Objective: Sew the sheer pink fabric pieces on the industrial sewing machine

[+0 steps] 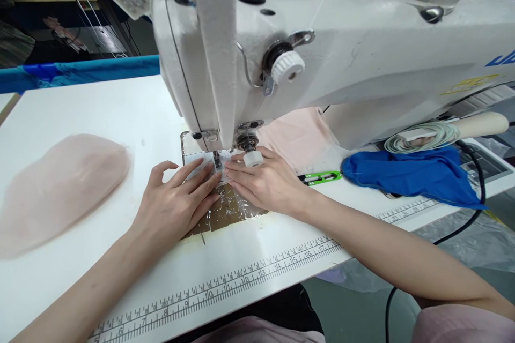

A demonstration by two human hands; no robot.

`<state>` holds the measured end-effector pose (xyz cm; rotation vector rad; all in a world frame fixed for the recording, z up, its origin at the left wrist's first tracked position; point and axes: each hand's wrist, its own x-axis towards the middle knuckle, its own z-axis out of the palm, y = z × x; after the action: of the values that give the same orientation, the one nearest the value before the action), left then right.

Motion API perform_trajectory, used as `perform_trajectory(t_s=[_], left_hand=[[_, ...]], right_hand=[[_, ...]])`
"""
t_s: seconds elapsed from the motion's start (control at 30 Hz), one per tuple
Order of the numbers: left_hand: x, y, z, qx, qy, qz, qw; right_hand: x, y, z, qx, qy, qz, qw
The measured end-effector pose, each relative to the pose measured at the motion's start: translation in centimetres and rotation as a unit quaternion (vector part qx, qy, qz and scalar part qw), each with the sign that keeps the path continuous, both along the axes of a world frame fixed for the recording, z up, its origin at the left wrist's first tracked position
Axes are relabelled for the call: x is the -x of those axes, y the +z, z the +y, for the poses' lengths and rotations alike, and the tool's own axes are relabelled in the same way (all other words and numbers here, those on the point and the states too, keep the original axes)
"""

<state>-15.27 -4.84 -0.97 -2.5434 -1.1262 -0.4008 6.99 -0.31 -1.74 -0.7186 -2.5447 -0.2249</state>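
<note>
The white sewing machine (181,64) stands over the table with its presser foot (217,159) down by the needle plate. A small piece of whitish sheer fabric (207,157) lies around the foot, largely hidden by my fingers. My left hand (181,195) rests on it from the left, fingers stretched out and flat. From the right, my right hand (267,179) lies with fingers extended, their tips at the fabric beside the foot. Part of that hand is hidden behind a white knob (253,158) on the machine.
A pale pink sheer fabric piece (64,187) lies at left. More pink fabric (300,136) sits behind my right hand. Green thread snips (322,177), a blue cloth (406,174) and a coiled tape (422,136) are at right. A printed ruler (241,281) runs along the front edge.
</note>
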Motion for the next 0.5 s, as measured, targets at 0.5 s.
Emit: perform_trajectory(t_s=[0.5], left_hand=[[0.11,-0.22,0.41,-0.006,0.012,0.003,1.0]], right_hand=[[0.13,-0.06,0.28,0.004,-0.001,-0.012,1.0]])
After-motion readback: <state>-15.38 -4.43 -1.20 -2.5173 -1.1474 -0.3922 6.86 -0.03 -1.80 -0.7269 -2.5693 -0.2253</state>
